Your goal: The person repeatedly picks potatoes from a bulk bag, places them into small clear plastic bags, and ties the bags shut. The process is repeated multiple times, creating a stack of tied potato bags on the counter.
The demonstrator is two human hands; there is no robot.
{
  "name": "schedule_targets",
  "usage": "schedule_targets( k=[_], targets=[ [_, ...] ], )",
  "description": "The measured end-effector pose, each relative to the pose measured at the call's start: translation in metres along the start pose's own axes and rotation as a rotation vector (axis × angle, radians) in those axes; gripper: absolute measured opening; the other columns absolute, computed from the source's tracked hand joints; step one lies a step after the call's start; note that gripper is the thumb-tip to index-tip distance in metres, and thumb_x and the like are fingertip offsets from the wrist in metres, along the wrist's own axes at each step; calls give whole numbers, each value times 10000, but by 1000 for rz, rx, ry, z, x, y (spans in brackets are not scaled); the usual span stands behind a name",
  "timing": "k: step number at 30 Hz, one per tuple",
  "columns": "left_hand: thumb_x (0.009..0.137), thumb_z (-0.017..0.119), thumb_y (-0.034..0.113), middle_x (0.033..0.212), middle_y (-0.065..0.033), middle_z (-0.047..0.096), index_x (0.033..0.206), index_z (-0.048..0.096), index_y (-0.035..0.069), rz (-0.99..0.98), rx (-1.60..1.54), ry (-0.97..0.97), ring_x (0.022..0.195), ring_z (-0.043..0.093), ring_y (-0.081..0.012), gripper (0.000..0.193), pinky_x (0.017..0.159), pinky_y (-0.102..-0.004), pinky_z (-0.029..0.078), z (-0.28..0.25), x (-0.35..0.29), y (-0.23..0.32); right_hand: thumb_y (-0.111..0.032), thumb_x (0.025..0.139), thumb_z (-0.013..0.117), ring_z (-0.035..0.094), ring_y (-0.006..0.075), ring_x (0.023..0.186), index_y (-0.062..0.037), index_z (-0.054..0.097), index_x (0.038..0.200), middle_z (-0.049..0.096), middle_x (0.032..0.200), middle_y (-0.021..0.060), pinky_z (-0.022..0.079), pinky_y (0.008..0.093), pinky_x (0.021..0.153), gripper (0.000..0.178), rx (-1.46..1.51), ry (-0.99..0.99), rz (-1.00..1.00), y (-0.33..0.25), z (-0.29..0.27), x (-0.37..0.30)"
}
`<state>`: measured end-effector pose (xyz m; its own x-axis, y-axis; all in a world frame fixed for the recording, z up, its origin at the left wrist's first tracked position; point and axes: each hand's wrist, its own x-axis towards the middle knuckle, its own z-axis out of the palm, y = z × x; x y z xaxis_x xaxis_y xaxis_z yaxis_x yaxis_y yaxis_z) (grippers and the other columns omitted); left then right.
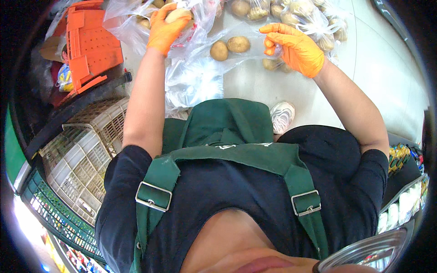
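My left hand, in an orange glove, is closed round a pale brown potato over an open clear plastic bag of potatoes. On the right, my right hand, gloved alike, has its fingers curled together on the edge of a clear plastic bag. Between the hands lie two potatoes, a round one and a longer one, seen in or under the thin plastic. More potatoes show beneath my right hand.
Filled, knotted potato bags stand at the far right. Flat clear bags lie before my green apron. On the left are an orange crate, a white crate and a green basket. My shoe is on the pale floor.
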<state>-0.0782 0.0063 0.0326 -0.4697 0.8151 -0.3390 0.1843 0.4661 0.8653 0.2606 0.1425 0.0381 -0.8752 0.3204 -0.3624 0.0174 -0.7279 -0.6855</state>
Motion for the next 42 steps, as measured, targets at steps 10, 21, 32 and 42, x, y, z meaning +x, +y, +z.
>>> schedule_targets(
  k=[10, 21, 32, 42],
  targets=[
    [820, 783, 423, 1477, -137, 519, 1398, 579, 126, 223, 82, -313, 1363, 499, -258, 681, 1128, -379, 404, 119, -61, -15, -235, 954, 674, 559, 87, 658, -54, 534, 1426, 672, 1149, 71, 520, 284, 787, 524, -119, -140, 169, -15, 36, -7],
    [956, 664, 339, 1086, -114, 759, 1169, 736, 86, 152, 37, 77, 998, 709, -189, 339, 886, -338, 542, -8, 29, -22, -248, 970, 643, 544, 79, 615, -62, 509, 1451, 607, 1413, 87, 540, 314, 822, 533, -32, -199, 213, -13, 24, -20],
    [771, 709, 590, 1476, -235, 515, 1496, 492, 264, -27, 1406, -468, 1369, 509, -368, 824, 1126, -443, 436, -2, 99, -57, -245, 989, 628, 554, 84, 630, -60, 556, 1396, 657, 1330, 107, 521, 306, 829, 453, -36, -181, 274, -5, 19, -13],
    [871, 555, 583, 1527, -252, 435, 1493, 495, 249, 29, 1461, -704, 1372, 429, -484, 709, 1150, -499, 376, -8, 119, -69, -246, 985, 628, 537, 94, 680, -61, 596, 1353, 681, 1270, 94, 510, 320, 849, 414, -29, -119, 260, 2, 7, -9]
  ],
)
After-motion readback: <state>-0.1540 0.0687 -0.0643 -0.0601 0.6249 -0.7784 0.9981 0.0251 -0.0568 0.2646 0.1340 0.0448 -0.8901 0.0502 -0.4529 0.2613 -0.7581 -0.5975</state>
